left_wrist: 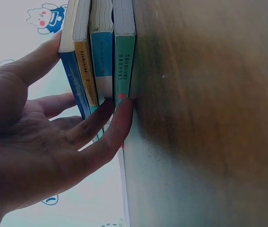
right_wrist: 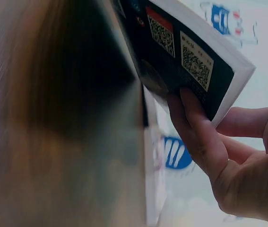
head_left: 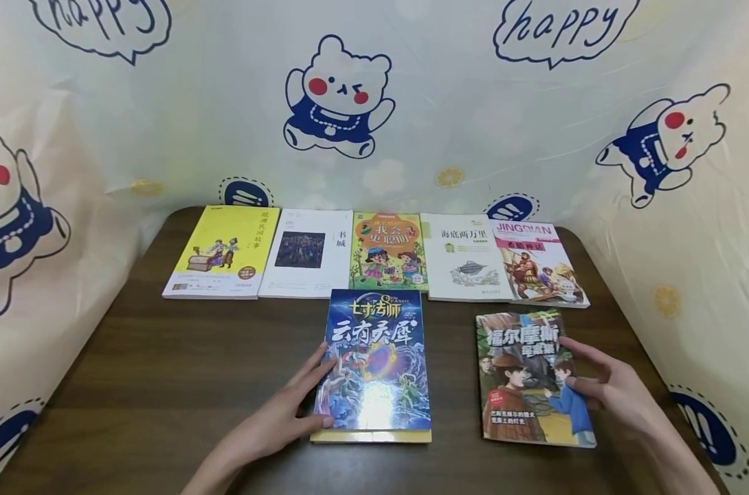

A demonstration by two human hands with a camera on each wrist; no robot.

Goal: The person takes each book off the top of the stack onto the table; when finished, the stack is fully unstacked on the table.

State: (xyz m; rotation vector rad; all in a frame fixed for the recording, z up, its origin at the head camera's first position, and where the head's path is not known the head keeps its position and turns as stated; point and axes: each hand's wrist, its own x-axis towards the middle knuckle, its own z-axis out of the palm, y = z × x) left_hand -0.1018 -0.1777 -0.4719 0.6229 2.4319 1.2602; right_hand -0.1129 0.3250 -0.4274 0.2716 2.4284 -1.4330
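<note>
In the head view my left hand (head_left: 282, 412) rests against the left side of a stack of books, topped by a blue fantasy book (head_left: 377, 364). The left wrist view shows several spines, with a green-spined book (left_wrist: 124, 61) at the bottom; the fingers of my left hand (left_wrist: 63, 118) touch the spines. My right hand (head_left: 616, 388) pinches the right edge of a detective book (head_left: 526, 385), thumb on its cover. In the right wrist view the fingers of my right hand (right_wrist: 233, 161) lie under its dark back cover (right_wrist: 171, 61), which is tilted up off the table.
Along the table's far side lie a yellow book (head_left: 229, 251), a white book (head_left: 309, 268), a green-and-orange children's book (head_left: 387, 240), a pale book with a ship drawing (head_left: 464, 254) and a red-and-white book (head_left: 538, 265). A cloth with bear prints (head_left: 340, 89) hangs behind the brown table (head_left: 164, 371).
</note>
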